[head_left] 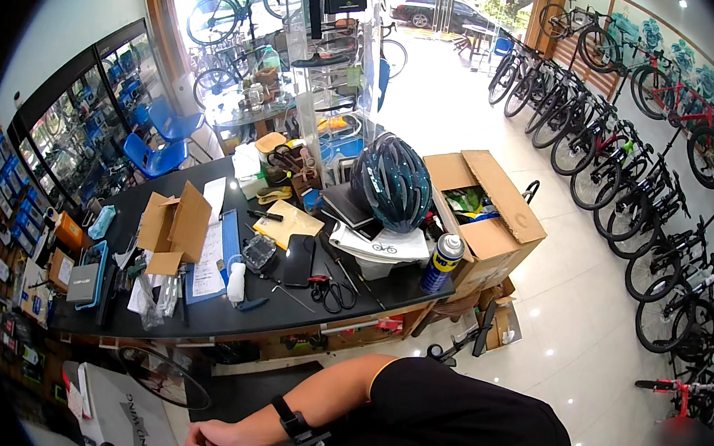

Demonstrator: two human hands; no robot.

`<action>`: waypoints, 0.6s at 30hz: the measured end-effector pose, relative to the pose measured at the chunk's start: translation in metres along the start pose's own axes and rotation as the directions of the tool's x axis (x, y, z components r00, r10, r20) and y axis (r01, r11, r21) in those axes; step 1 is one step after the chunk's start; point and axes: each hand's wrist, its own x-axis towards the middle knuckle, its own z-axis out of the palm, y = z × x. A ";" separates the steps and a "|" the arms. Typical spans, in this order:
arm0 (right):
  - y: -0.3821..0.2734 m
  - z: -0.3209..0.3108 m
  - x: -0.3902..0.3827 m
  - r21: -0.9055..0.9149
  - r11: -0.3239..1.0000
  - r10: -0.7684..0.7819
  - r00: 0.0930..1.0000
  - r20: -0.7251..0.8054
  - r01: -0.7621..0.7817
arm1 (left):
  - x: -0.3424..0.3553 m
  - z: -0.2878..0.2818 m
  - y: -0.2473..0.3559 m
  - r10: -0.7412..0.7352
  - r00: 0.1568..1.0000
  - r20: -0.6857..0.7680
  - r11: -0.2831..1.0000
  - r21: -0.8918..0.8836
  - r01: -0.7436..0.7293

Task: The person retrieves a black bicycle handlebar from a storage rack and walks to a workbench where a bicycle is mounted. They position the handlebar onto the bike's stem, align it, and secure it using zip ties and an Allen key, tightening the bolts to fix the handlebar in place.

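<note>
My right hand (220,443) is low at the left of the head view, its fingers curled together. Whatever it may hold is hidden at the lower edge. A black strap with a small device (299,429) sits on that wrist. Beside the hand stands a large white-grey box (125,414) with dark printing. Behind the box, a thin black hoop (200,390) leans below the counter's edge. My left hand does not show.
The dark counter (279,323) holds scissors (331,295), a phone (299,259), an open carton (174,227), a bicycle helmet (392,182) and a spray can (442,264). A large carton (502,237) stands at its right end. Several bicycles (596,164) line the right wall.
</note>
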 end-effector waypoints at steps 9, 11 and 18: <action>-0.001 0.003 -0.005 0.047 0.998 0.045 0.998 -0.050 -0.043 | -0.009 0.002 -0.014 0.070 0.996 -0.063 0.995 0.074 -0.066; -0.002 -0.005 -0.002 0.006 0.999 0.046 0.999 -0.023 -0.046 | -0.011 -0.001 -0.015 0.080 0.996 -0.046 0.995 0.065 -0.077; -0.014 -0.029 0.009 -0.363 0.927 -0.032 0.949 -0.313 -0.089 | -0.021 -0.025 -0.019 0.073 0.992 -0.101 0.981 0.186 -0.053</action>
